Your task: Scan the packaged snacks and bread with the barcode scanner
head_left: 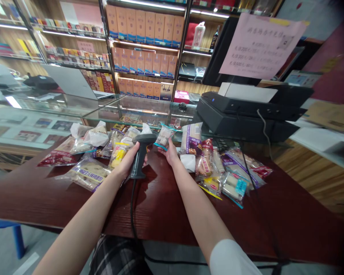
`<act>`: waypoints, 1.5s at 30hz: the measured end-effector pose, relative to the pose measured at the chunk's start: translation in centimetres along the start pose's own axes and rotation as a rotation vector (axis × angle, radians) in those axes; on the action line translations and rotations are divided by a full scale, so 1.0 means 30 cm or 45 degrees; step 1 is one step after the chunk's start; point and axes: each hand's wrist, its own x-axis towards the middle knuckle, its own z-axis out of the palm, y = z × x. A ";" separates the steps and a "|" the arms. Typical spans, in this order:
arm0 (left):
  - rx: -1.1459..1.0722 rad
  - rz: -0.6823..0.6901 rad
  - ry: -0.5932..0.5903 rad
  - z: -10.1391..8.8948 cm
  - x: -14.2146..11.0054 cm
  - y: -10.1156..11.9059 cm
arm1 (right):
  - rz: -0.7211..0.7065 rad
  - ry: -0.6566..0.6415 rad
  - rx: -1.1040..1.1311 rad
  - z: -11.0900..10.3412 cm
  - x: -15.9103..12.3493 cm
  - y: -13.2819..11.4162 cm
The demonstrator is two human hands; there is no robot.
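Observation:
My left hand (129,159) is closed around the handle of a black barcode scanner (139,158), whose cord hangs down over the table's front edge. The scanner's head is level with a small clear packet (164,136) with blue-green edges. My right hand (170,152) grips that packet by its lower right part, just right of the scanner. Left of my left hand lie a yellow-labelled snack packet (119,154) and a large bag of bread (87,172). To the right of my right hand are a white packet (188,162) and a purple-and-clear bread bag (191,138).
Several more packaged breads, among them a blue-labelled pack (235,186), lie at the right of the dark red table (160,217). Behind stand a glass counter (143,105), a laptop (71,81) and a black register machine (246,114) with cables. A blue stool (17,236) is at lower left.

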 end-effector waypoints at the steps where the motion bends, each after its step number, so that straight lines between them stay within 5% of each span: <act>1: -0.003 0.003 0.001 0.001 -0.001 0.001 | 0.004 0.006 -0.003 0.001 -0.001 -0.001; 19: 0.036 -0.016 -0.154 0.006 -0.006 -0.001 | -0.047 -0.072 0.060 -0.014 0.000 0.008; 29: 0.061 -0.048 0.001 0.025 -0.013 0.008 | -0.016 -0.071 0.007 -0.004 0.003 0.000; 45: 0.063 -0.026 -0.040 0.034 -0.013 0.006 | -0.085 -0.116 0.016 -0.009 -0.009 0.001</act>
